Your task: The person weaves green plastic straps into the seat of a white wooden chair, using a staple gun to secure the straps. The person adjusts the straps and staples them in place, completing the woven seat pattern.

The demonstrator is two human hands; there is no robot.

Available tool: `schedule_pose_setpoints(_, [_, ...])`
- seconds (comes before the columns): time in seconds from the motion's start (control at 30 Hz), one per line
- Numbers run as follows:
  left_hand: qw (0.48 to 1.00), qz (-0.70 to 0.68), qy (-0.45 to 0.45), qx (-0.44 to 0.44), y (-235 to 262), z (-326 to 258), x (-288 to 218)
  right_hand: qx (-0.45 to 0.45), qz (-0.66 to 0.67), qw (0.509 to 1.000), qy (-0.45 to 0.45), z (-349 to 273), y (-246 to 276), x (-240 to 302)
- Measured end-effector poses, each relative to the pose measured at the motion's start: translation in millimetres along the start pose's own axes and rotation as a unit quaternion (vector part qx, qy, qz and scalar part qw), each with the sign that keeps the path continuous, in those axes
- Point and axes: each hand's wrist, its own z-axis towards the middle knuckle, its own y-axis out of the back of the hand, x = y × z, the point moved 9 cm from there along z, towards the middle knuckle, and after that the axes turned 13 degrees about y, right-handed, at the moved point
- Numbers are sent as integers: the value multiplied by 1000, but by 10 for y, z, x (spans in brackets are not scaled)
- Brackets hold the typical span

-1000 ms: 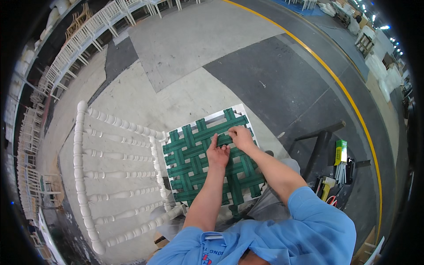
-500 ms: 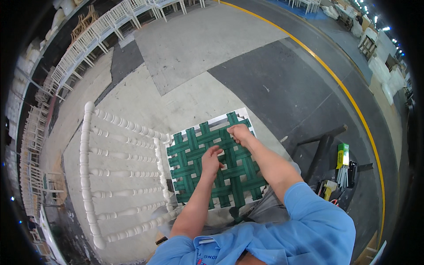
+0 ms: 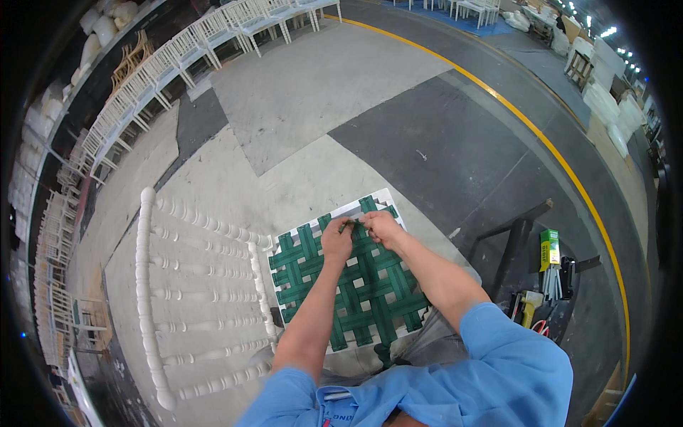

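Note:
A white chair with a turned-spindle back (image 3: pixel 146 285) stands before me, its back to the left. Wide green webbing (image 3: pixel 356 313) is woven over and under across its white seat frame (image 3: pixel 391 203), with small gaps between the bands. At the far part of the seat my left hand (image 3: pixel 337 240) pinches a green webbing strap. Close beside it, my right hand (image 3: pixel 383 228) grips the same strap, fingers closed. The fingertips nearly meet, hiding much of the strap there. A loose green end (image 3: pixel 384 354) hangs off the near edge by my lap.
On the right, a dark stand (image 3: pixel 516 238) holds a green-and-yellow box (image 3: pixel 549 249), silvery sticks (image 3: pixel 551 283), a yellow-handled tool (image 3: pixel 528 312) and red-handled scissors (image 3: pixel 541 327). White chairs (image 3: pixel 213 43) line the far left. A yellow line (image 3: pixel 541 135) curves along the floor.
My left hand has moved up and away from me over the seat to join the right hand, closing on the strap. The right hand has stayed near the far edge. The view tilted slightly.

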Motion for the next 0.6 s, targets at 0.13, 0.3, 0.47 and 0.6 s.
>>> schedule_pose_setpoints(0.13, [980,-136,112,95,-219,-19,-145,-9,-164,977,135,-80,248,378])
schedule_pose_setpoints(0.3, [930,-278,198,137,-151,-195,-70,-15,-159,961,224,-296,75,614])
schedule_pose_setpoints(0.47, [907,-358,186,120,-72,-324,-88,-21,-230,924,306,-473,-76,833])
schedule_pose_setpoints(0.6, [885,-397,211,118,-24,-385,-8,-32,-256,890,376,-667,-196,1006])
